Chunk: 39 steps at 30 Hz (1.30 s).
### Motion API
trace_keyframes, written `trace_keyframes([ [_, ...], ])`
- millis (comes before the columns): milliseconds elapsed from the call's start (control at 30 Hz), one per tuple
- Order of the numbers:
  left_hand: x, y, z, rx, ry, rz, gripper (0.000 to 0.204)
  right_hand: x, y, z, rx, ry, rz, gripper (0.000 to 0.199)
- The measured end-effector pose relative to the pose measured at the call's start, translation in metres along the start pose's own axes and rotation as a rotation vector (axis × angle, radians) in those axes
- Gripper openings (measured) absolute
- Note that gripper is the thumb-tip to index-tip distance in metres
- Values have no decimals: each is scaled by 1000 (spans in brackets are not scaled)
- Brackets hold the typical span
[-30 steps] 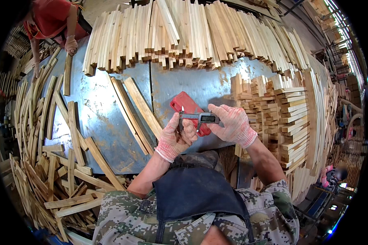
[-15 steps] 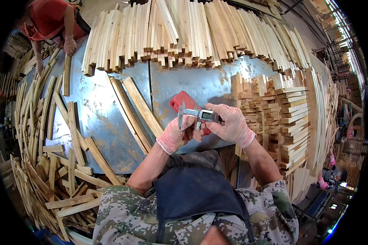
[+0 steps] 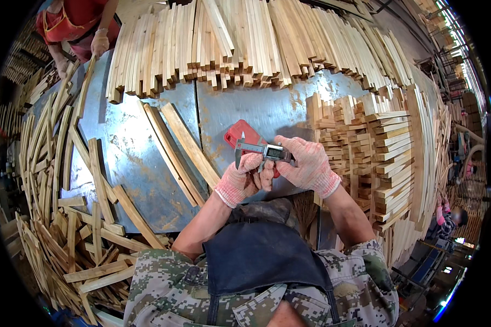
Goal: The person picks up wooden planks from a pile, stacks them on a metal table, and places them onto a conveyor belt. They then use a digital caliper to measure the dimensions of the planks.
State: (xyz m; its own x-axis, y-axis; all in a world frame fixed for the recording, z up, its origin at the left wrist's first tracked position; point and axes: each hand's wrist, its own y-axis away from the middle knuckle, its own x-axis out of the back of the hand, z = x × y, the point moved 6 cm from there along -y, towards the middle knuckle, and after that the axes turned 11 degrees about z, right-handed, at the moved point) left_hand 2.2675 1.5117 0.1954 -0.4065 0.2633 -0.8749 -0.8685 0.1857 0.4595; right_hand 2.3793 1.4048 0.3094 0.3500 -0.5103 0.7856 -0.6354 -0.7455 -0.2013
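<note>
Both my hands, in pinkish-white knit gloves, hold a digital caliper (image 3: 252, 147) level above the metal table. My left hand (image 3: 239, 178) is closed about its jaw end, thumb on the beam. At the display end, my right hand (image 3: 307, 163) grips the body with thumb and fingers. The caliper's jaws point left, and I cannot make out anything between them. Just behind it on the table lies a red case (image 3: 238, 131), partly covered by the caliper and my hands.
Long wooden strips (image 3: 174, 49) are stacked along the far side. Shorter strips (image 3: 390, 163) are piled at right, loose ones (image 3: 101, 240) heaped at left. A few strips (image 3: 188, 141) lie left of my hands. A person in red (image 3: 73, 24) handles a strip at far left.
My left hand has shifted slightly right and down along the caliper, which stays between my hands. The person in red has leaned in and swung a strip's near end leftward.
</note>
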Motion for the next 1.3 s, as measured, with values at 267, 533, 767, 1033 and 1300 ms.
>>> trace_keyframes([
  [267, 2, -2, -8, 29, 105, -69, 34, 0, 3, 2, -7, -18, 34, 55],
  [533, 11, 23, 3, 30, 91, -355, 48, 0, -2, 2, -27, -82, 2, 52],
  [767, 21, 17, 8, -38, -30, -309, 95, -11, -2, -5, -17, -7, -218, 57],
  [1033, 42, 1, -15, -43, 98, -271, 66, -16, -7, -15, -96, 185, -422, 55],
  [1300, 41, -2, -15, -38, 89, -376, 68, -22, -7, -16, -96, 295, -422, 61],
])
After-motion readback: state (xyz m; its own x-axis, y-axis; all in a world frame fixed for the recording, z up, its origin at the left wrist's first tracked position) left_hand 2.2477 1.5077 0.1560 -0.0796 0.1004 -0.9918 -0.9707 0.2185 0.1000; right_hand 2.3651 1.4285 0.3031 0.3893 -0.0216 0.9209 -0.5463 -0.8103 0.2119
